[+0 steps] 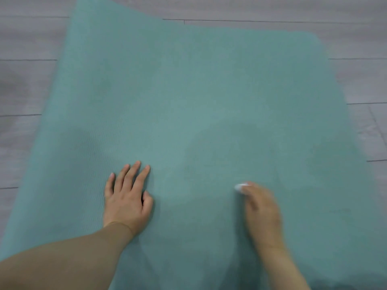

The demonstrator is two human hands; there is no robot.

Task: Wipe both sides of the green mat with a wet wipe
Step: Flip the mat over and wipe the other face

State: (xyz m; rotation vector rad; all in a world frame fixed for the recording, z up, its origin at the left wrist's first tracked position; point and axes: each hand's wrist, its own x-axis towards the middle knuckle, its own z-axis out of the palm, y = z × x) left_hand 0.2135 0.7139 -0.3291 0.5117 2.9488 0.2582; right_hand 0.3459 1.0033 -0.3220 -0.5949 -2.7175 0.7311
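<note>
On the green mat, the left hand lies flat, fingers straight. Blurry right hand hides a white wet wipe; its grip is unclear.

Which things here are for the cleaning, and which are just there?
For the job: mat; wipe, under the right hand; left hand, flat on the mat.
Just there: floor.

Teal-green mat (finely ribbed); white wipe; grey floor.
</note>
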